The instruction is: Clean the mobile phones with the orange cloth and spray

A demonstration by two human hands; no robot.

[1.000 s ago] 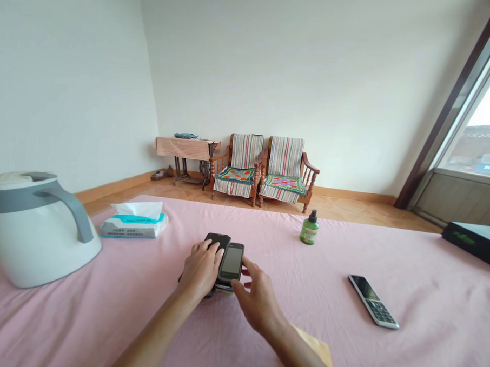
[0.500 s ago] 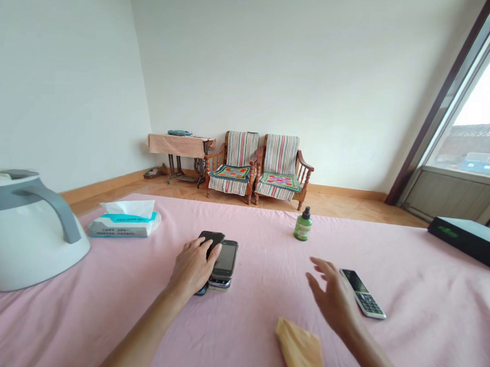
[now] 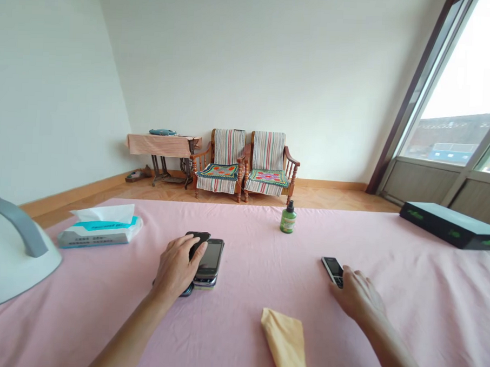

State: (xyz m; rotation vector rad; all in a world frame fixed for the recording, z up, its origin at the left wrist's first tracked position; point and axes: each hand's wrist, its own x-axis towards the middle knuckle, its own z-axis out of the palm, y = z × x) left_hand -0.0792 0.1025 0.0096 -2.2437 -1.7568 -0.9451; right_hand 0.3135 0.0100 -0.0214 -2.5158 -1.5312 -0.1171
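My left hand (image 3: 179, 264) lies over a black phone (image 3: 201, 237) on a pile, its fingers curled over the top and its thumb along the right side. Beside it, touching, is a second pile of phones, topped by a dark touchscreen phone (image 3: 211, 256). Much of the left pile is hidden under my palm. My right hand (image 3: 357, 296) is closed around the lower part of a keypad phone (image 3: 331, 267), covering most of its keys. That phone lies on the pink cloth (image 3: 238, 334). A folded yellow cloth (image 3: 286, 339) lies between my forearms.
A green spray bottle (image 3: 288, 220) stands beyond my hands. A tissue pack (image 3: 100, 231) and a white-and-grey jug (image 3: 14, 254) are at the left. A black box (image 3: 450, 225) sits at the far right. Two chairs (image 3: 265, 176) stand by the wall.
My right hand has moved right and come down onto the keypad phone, closing on it. My left hand stays on the black phone. The view has turned a little to the right.
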